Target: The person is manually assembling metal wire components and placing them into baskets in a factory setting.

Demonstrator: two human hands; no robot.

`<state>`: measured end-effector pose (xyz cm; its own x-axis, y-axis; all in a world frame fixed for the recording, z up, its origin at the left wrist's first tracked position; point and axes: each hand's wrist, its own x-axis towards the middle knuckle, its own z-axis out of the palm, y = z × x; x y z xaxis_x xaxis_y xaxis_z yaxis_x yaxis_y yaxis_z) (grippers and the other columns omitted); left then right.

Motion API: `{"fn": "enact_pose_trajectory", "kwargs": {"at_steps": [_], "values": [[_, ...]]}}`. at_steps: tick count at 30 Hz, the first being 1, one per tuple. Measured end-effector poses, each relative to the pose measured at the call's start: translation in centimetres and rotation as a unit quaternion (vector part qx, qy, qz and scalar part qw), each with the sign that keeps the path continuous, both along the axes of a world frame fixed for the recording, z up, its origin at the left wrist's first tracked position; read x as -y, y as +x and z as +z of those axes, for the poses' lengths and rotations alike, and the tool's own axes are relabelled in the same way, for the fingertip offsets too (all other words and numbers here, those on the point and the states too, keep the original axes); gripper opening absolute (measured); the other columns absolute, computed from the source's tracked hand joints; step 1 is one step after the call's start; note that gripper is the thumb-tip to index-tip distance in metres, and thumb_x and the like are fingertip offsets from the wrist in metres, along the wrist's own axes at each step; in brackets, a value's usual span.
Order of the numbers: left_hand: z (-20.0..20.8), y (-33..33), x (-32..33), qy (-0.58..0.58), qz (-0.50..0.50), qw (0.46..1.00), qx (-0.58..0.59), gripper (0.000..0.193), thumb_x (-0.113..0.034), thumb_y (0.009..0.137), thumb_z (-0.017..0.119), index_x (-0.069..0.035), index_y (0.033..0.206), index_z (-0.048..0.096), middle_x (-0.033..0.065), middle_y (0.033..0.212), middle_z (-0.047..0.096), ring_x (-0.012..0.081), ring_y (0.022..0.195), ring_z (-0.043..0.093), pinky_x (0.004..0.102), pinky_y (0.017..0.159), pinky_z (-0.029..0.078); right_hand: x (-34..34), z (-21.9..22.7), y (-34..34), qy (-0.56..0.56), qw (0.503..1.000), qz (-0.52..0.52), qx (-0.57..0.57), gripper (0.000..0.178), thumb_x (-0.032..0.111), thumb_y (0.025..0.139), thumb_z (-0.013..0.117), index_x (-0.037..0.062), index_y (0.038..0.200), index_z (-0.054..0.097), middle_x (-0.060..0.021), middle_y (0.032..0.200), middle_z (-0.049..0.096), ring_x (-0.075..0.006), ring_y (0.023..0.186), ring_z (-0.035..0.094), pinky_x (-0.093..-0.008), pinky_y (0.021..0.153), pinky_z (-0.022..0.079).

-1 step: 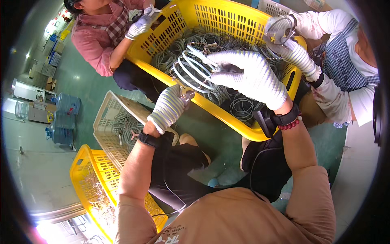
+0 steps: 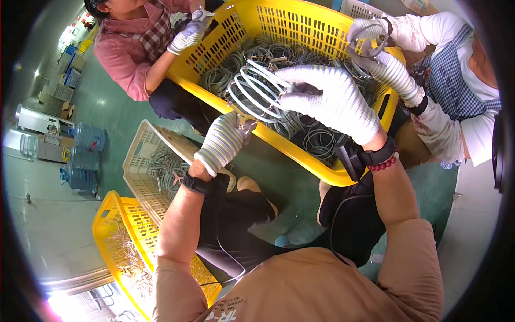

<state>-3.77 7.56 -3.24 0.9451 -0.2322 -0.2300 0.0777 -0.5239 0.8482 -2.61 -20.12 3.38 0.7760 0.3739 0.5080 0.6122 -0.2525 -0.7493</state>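
A loose coil of pale grey wire (image 2: 256, 92) hangs over the near part of the large yellow basket (image 2: 284, 146). My right hand (image 2: 335, 102), in a striped white knit glove, pinches the coil's right side between thumb and fingers. Lower and to the left, my left hand (image 2: 220, 140), gloved the same way, is closed on a small shiny metal piece (image 2: 248, 126) by the basket's near rim. That piece's exact kind is too small to make out. It lies close to the coil's lower left end; whether they join is unclear. More coiled grey wires (image 2: 322, 144) fill the basket.
Across the basket, one co-worker's gloved hand (image 2: 186, 38) holds a metal item at left; another's gloved hands (image 2: 378, 59) hold a dark ring at right. A beige basket (image 2: 140, 161) with wires and a yellow basket (image 2: 110, 214) of small metal parts stand left. Large water bottles (image 2: 86, 155) stand beyond.
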Motion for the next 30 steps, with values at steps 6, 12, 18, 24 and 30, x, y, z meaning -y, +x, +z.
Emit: {"fn": "enact_pose_trajectory", "kwargs": {"at_steps": [6, 12, 18, 24, 30], "values": [[0.8, -0.2, 0.2, -0.002, -0.013, 1.0, -0.001, 0.02, -0.023, 0.101, 0.071, -0.003, 0.098, 0.065, -0.0015, 0.074, 0.062, 0.0086, 0.062, 0.055, 0.0268, 0.058, 0.045, 0.2, -0.1, -0.6, -0.016, 1.0, -0.001, 0.003, 0.039, 0.015, 0.089, 0.08, 0.0075, 0.126, 0.073, -0.0109, 0.099, 0.077, -0.0119, 0.08, 0.07, -0.0286, 0.076, 0.057], [-1.3, -0.1, -0.6, 0.019, 0.005, 1.0, 0.02, 0.02, -0.022, 0.1, 0.071, -0.003, 0.098, 0.065, -0.0011, 0.074, 0.063, 0.0092, 0.062, 0.055, 0.0272, 0.057, 0.045, -0.1, 0.2, -1.2, -0.056, 0.998, 0.019, 0.004, 0.036, 0.015, 0.091, 0.077, 0.0082, 0.127, 0.073, -0.0134, 0.102, 0.077, -0.0162, 0.082, 0.073, -0.03, 0.078, 0.058], [-2.7, -0.1, -0.9, -0.008, 0.002, 0.997, 0.072, 0.03, -0.023, 0.1, 0.071, -0.005, 0.079, 0.058, -0.0005, 0.058, 0.055, 0.0126, 0.049, 0.05, 0.0317, 0.048, 0.041, -0.5, -0.1, -1.2, -0.04, 0.998, -0.015, 0.047, 0.032, 0.016, 0.093, 0.075, 0.0075, 0.124, 0.074, -0.0158, 0.105, 0.077, -0.0228, 0.085, 0.075, -0.0318, 0.078, 0.059], [1.4, -0.8, 0.1, -0.153, 0.015, 0.986, -0.063, 0.021, -0.028, 0.102, 0.069, -0.009, 0.095, 0.065, -0.0052, 0.07, 0.057, 0.0053, 0.056, 0.047, 0.0227, 0.049, 0.034, 0.3, -0.5, -0.3, -0.021, 0.984, -0.146, 0.1, 0.026, 0.014, 0.093, 0.073, 0.0081, 0.118, 0.075, -0.0156, 0.101, 0.077, -0.0274, 0.083, 0.075, -0.0341, 0.074, 0.058], [3.2, -1.3, -0.3, -0.161, 0.021, 0.981, -0.107, 0.024, -0.035, 0.104, 0.064, -0.011, 0.106, 0.067, -0.0079, 0.068, 0.05, 0.002, 0.052, 0.035, 0.0211, 0.046, 0.025, 1.5, -2.0, 1.0, -0.047, 0.98, -0.183, 0.056, 0.021, 0.015, 0.094, 0.07, 0.0084, 0.113, 0.076, -0.016, 0.1, 0.076, -0.029, 0.086, 0.075, -0.035, 0.076, 0.059]]}}
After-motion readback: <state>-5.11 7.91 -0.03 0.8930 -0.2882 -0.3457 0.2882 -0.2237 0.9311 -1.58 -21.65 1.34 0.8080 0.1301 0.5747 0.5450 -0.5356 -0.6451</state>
